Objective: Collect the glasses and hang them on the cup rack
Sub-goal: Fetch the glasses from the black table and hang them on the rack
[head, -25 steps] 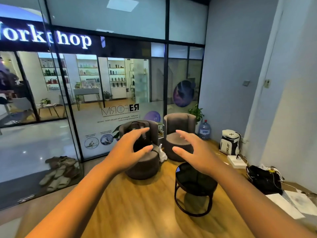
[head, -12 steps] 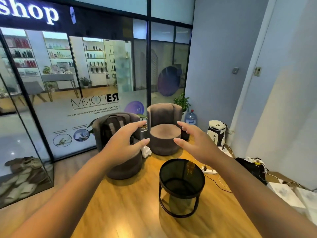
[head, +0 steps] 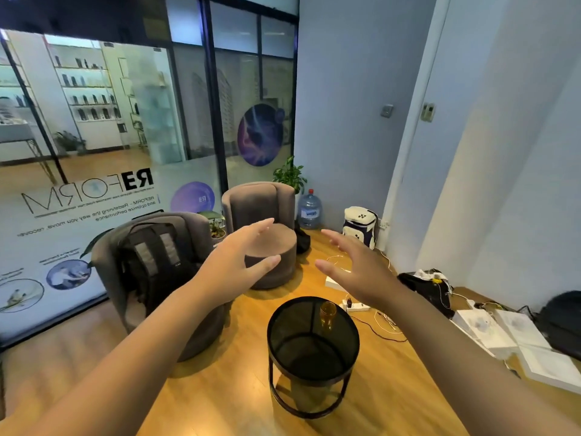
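Note:
An amber glass (head: 327, 314) stands upright near the far rim of a round black side table (head: 283, 322) with a dark glass top. My left hand (head: 234, 265) is held out in the air, up and to the left of the table, fingers spread and empty. My right hand (head: 355, 267) hovers above and just beyond the glass, also spread and empty. Neither hand touches the glass. No cup rack is in view.
Two round brown armchairs stand behind the table; the near one (head: 107, 247) carries a black backpack (head: 157, 259), the far one (head: 261, 215) is bare. A power strip (head: 355, 306) and cables lie on the wooden floor. Bags and white boxes (head: 490, 332) line the right wall.
The view has swung right and downward, bringing the side table and amber glass closer to centre. Both hands stay raised and spread, now nearer the table.

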The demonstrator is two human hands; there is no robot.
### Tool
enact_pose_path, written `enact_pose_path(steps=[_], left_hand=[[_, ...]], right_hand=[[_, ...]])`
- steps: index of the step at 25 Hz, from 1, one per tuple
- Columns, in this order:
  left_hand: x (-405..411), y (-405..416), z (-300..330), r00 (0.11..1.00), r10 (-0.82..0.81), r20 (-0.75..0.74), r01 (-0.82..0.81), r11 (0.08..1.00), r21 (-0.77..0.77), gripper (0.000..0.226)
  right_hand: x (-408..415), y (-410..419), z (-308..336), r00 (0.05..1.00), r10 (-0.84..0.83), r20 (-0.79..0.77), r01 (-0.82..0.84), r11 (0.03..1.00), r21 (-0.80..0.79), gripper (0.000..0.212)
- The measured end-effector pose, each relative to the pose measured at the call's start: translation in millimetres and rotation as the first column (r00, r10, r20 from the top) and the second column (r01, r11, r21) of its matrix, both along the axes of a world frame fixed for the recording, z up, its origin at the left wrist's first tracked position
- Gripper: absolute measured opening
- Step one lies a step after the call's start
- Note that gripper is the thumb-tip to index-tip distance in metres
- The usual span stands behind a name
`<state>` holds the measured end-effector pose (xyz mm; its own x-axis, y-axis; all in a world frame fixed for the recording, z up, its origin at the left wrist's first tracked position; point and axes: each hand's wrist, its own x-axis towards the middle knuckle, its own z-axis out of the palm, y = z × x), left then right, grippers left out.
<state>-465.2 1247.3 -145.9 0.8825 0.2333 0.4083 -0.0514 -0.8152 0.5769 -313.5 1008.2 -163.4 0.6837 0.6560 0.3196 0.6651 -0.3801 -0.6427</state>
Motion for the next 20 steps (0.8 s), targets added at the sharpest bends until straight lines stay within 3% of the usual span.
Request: enact_pose_path(steps=[7, 20], left_hand=[[118.4, 65.3, -23.0, 0.989, -0.128, -0.074, 0.126, 0.992, -0.030, 0.071], [370.4, 110.6, -61.0, 0.964, -0.225, -0.144, 0.230, 0.973, 0.020, 0.068]], right_hand=[[95.5, 46.2, -20.8, 0.985, -0.167, -0.034, 0.167, 0.986, -0.010, 0.078], [317.5, 104.2, -71.0, 0.954, -0.259, -0.150, 0.256, 0.966, -0.044, 0.080]])
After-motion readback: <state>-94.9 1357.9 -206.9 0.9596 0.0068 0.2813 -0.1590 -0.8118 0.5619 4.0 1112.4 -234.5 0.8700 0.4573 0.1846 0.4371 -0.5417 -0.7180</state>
